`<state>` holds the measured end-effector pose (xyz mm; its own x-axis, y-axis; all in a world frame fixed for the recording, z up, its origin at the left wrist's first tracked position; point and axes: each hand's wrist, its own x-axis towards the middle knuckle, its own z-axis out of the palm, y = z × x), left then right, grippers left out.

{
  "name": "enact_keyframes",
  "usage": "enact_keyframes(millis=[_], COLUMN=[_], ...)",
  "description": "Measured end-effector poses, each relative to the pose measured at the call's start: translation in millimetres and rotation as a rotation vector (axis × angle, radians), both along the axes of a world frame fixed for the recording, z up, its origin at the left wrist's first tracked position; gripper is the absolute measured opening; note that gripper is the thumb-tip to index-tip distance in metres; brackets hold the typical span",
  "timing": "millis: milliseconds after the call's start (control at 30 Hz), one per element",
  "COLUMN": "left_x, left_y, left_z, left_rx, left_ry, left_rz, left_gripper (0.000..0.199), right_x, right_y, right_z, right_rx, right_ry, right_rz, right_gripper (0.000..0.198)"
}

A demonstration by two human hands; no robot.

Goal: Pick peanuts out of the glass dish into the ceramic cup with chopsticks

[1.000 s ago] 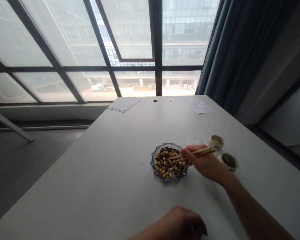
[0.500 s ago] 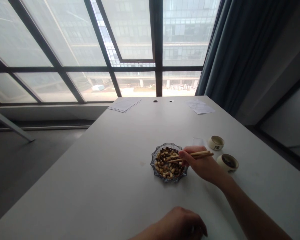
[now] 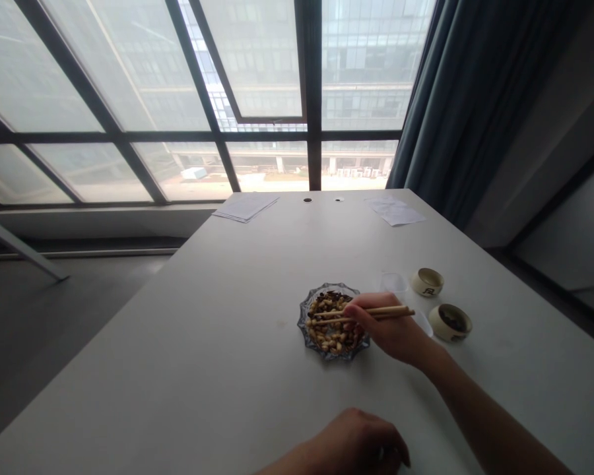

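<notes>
My right hand is closed round a pair of wooden chopsticks. It hovers over the right rim of a scalloped glass bowl, with the chopstick tips at the bowl's left side. Mixed peanuts and dark pieces fill the bowl. Whether the tips pinch a piece is too small to tell. Near the bottom edge of the view, my left hand rests on the white table, its fingers curled in and partly hidden. I see nothing held in it.
Right of the bowl stand two cream cups, one pale inside and one with dark contents. A clear plastic dish sits beside them; another clear dish is partly behind my right hand. Papers lie at the table's far end.
My right hand and the chopsticks have shifted left, bringing the tips to the bowl's left side. More of the clear dishes now shows. My left hand stays put.
</notes>
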<state>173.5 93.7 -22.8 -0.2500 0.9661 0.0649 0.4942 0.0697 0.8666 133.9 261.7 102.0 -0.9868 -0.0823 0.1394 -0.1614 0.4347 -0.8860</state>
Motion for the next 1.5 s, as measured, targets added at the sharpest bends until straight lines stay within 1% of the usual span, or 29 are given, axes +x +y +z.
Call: enact_keyframes(millis=[67, 100, 200, 267, 333, 433, 500, 567, 667, 733, 800, 867, 933, 1000, 1067, 1167, 1267, 1367, 1500], left_x=[-0.3, -0.4, -0.4, -0.3, -0.4, -0.9, -1.2, -1.4, -1.1, -0.7, -0.3, 0.0, 0.2, 0.3, 0.2, 0.1, 0.1, 0.3, 1.7], left_y=[1.2, 1.7, 2.3, 1.9, 1.3, 0.5, 0.2, 0.0, 0.0, 0.2, 0.4, 0.5, 0.2, -0.1, -0.3, -0.5, -1.0, -1.5, -1.2], left_z=[-3.0, -4.6, -9.0, -10.8, -11.1, -9.0, -6.8, -5.1, -4.3, -4.5, -4.6, -4.2, -3.3, -2.3, -1.8, -2.3, -3.9, -4.8, -3.7], left_rx=[0.005, 0.008, 0.012, 0.015, 0.019, 0.021, 0.02, 0.024, 0.032, 0.033, 0.03, 0.029, 0.03, 0.037, 0.057, 0.082, 0.077, 0.087, 0.103], left_ry=[0.0, 0.0, 0.002, -0.001, -0.006, 0.004, 0.013, 0.018, 0.012, 0.005, -0.001, -0.002, 0.003, 0.012, 0.019, 0.02, 0.011, -0.004, -0.037], left_rz=[-0.006, -0.008, -0.013, -0.022, -0.029, -0.023, -0.023, -0.03, -0.033, -0.026, -0.022, -0.019, -0.007, -0.002, -0.01, -0.018, -0.017, -0.014, 0.021], left_gripper=[0.032, 0.032, 0.032, 0.033, 0.033, 0.032, 0.032, 0.033, 0.034, 0.034, 0.035, 0.034, 0.033, 0.032, 0.032, 0.033, 0.034, 0.033, 0.033], right_x=[-0.7, -0.9, -0.7, -0.1, 0.3, -0.2, -1.3, -2.5, -3.8, -4.0, -4.1, -4.6, -5.6, -7.2, -9.0, -9.6, -4.3, 9.6, 36.0], right_y=[-3.7, -4.5, -2.0, 1.8, 4.2, 2.3, -0.6, -1.7, 2.4, 6.9, 9.8, 9.4, 6.1, 1.7, -2.0, -2.8, 1.8, 8.0, 12.4], right_z=[-2.5, -4.0, -6.8, -6.0, -3.6, -1.8, -3.6, -6.7, -9.3, -8.4, -6.5, -5.6, -7.6, -12.7, -19.3, -26.6, -29.0, -33.3, -46.8], right_rx=[-0.012, -0.007, 0.003, -0.017, -0.041, -0.05, -0.024, 0.018, 0.067, 0.073, 0.066, 0.053, 0.045, 0.042, 0.039, 0.033, -0.007, -0.044, -0.127], right_ry=[-0.011, -0.019, -0.058, -0.072, -0.055, -0.024, -0.018, -0.022, -0.029, -0.029, -0.017, 0.012, 0.048, 0.07, 0.063, 0.032, 0.009, 0.046, 0.116], right_rz=[0.052, 0.046, -0.064, -0.143, -0.182, -0.122, -0.055, -0.026, -0.1, -0.157, -0.178, -0.155, -0.084, -0.003, 0.02, -0.057, -0.132, -0.168, -0.256], right_gripper=[0.04, 0.042, 0.047, 0.047, 0.046, 0.042, 0.041, 0.044, 0.048, 0.05, 0.049, 0.046, 0.043, 0.041, 0.043, 0.049, 0.047, 0.044, 0.039])
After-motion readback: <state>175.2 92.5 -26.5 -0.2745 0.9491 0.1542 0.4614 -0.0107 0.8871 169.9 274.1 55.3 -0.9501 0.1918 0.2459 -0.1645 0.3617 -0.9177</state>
